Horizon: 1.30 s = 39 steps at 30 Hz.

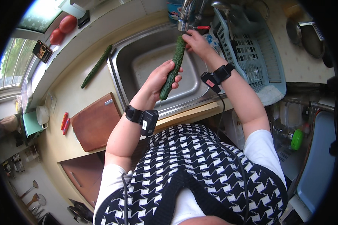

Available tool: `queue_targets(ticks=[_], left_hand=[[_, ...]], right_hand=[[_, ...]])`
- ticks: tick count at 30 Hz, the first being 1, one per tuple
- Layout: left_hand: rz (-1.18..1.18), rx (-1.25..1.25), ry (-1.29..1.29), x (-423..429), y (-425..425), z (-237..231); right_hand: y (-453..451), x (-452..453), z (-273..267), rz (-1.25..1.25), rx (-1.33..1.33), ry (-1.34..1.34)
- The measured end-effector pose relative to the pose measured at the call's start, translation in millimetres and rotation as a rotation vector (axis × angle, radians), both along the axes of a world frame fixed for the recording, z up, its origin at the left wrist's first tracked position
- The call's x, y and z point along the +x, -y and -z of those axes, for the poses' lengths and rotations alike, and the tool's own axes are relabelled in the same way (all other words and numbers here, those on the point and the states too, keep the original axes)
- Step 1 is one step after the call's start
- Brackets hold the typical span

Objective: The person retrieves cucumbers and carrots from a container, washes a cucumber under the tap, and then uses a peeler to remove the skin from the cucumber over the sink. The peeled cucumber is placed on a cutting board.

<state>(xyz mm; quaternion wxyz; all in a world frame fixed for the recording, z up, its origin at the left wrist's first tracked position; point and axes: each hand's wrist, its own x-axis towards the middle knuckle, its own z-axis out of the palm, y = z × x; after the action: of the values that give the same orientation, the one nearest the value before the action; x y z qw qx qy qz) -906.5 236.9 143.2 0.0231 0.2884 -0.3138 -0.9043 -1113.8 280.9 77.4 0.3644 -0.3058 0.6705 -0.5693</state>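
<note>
A long, bumpy green cucumber is held slantwise over the stainless steel sink, its stem end pointing up toward the tap. My left hand wraps around its lower half, with the thumb on top and fingertips showing on the right side. At the upper end is my right hand, fingers spread and slightly blurred, just below the spout. Its fingertips overlap the cucumber's tip; whether they press on it is unclear. On the counter left of the sink lies a second cucumber.
A wooden cutting board lies left of the sink, near two red-handled tools. Right of the sink stands a blue-grey dish rack. Two tomatoes and a phone sit by the window. Cables hang from both wrist devices.
</note>
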Motion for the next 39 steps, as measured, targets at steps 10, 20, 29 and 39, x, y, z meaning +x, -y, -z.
queue_targets(ticks=[10,20,29,39], left_hand=[[0.045,-0.077,-0.051,5,0,7],[0.098,-0.155,-0.045,33,9,3],[0.078,-0.148,-0.021,28,7,0],[0.033,-0.154,-0.004,32,11,0]], right_hand=[[17,4,-13,0.137,-0.081,0.646],[6,-4,-17,-0.055,0.049,0.248],[16,-13,2,0.002,0.084,-0.175],[3,-34,2,-0.199,0.384,-0.633]])
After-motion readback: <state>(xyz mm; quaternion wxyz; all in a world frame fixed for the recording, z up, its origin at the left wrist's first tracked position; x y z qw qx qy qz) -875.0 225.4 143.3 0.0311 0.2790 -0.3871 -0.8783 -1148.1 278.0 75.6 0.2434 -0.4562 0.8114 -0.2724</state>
